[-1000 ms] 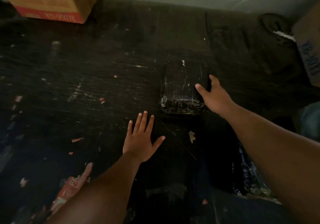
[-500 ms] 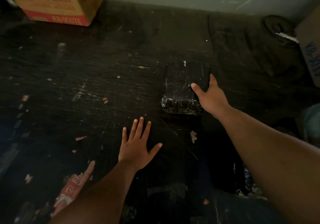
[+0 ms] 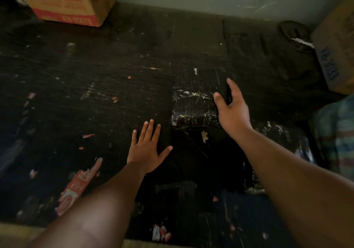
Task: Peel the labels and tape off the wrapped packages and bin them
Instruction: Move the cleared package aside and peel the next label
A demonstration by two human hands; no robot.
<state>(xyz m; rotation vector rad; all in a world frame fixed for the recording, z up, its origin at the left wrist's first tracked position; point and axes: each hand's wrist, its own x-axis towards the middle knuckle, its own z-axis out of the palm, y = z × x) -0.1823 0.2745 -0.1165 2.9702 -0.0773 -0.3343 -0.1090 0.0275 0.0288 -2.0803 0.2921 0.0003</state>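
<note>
A black package wrapped in shiny plastic film (image 3: 193, 104) lies on the dark, scratched table (image 3: 95, 94), a little right of centre. My right hand (image 3: 232, 109) rests against its right side, thumb on top and fingers along the far edge, in a loose hold. My left hand (image 3: 147, 148) lies flat on the table with fingers spread, just left of and nearer than the package, holding nothing. A small white scrap of label (image 3: 195, 71) sticks at the package's far end. Another film-wrapped package (image 3: 283, 144) shows partly under my right forearm.
A cardboard box with red print (image 3: 65, 0) stands at the back left. Another carton (image 3: 337, 42) is at the right edge, beside a dark bundle (image 3: 295, 35). Torn label pieces (image 3: 76, 188) and paper bits (image 3: 204, 136) litter the table. A striped cloth (image 3: 337, 138) is at the right.
My right hand has slid slightly nearer along the package's right side. My left hand has drawn back a little toward me and stays flat. The package has not moved.
</note>
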